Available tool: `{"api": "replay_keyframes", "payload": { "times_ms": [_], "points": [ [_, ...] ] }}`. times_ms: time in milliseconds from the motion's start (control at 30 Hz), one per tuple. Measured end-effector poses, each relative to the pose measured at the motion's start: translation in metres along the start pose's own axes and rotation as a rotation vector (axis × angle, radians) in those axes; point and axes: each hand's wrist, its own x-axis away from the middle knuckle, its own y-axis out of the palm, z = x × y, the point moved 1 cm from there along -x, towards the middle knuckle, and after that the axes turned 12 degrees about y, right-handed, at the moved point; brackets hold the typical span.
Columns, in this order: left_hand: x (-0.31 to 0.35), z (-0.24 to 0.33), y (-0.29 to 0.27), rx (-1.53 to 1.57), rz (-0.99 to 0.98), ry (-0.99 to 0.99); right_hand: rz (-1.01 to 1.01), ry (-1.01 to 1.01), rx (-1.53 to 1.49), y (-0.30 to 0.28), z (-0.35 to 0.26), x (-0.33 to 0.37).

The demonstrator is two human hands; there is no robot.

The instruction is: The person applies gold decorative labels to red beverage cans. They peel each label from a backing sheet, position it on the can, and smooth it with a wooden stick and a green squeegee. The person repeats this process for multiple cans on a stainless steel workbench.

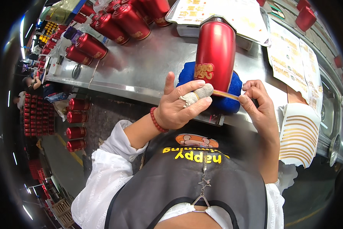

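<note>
A glossy red metal canister (216, 49) with a gold raised emblem lies on a folded blue towel (234, 82), its base end toward me. A thin gold adhesive strip (225, 94) crosses that end. My left hand (181, 101) is at the strip's left part, a cloth-wrapped finger and thumb closed together on it against the canister; one finger sticks up. The strip's left end is hidden under those fingers. My right hand (258, 103) pinches the strip's right end between thumb and forefinger, slightly off the canister.
A white backing sheet with several curved gold strips (299, 131) hangs at the table's right edge. Beyond it lie sheets of gold emblem stickers (291, 57). Several red canisters (131, 21) lie at the back left of the metal table (141, 70); more stand on the floor.
</note>
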Motion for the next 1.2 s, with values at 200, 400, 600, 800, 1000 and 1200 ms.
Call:
{"api": "replay_keyframes", "payload": {
  "times_ms": [200,400,600,800,1000,1200],
  "points": [
    [-0.022,-0.003,0.006,0.018,-0.048,0.141,0.014,-0.015,-0.008,0.002,0.006,-0.001],
    [-0.022,-0.004,0.008,0.192,0.045,-0.273,0.025,-0.042,0.0,-0.002,-0.012,0.004],
    [0.002,0.001,0.007,0.042,0.085,-0.125,-0.008,-0.059,-0.006,-0.011,-0.031,0.011],
    [0.001,0.004,0.013,-0.165,0.057,0.044,0.062,-0.046,0.002,-0.003,-0.004,0.003],
    [-0.024,0.002,0.022,-0.028,-0.017,-0.069,0.037,-0.017,0.006,0.0,0.007,-0.001],
    [-0.009,-0.009,0.024,0.133,0.076,-0.254,0.043,-0.024,-0.026,0.009,0.002,-0.003]
  ]
}}
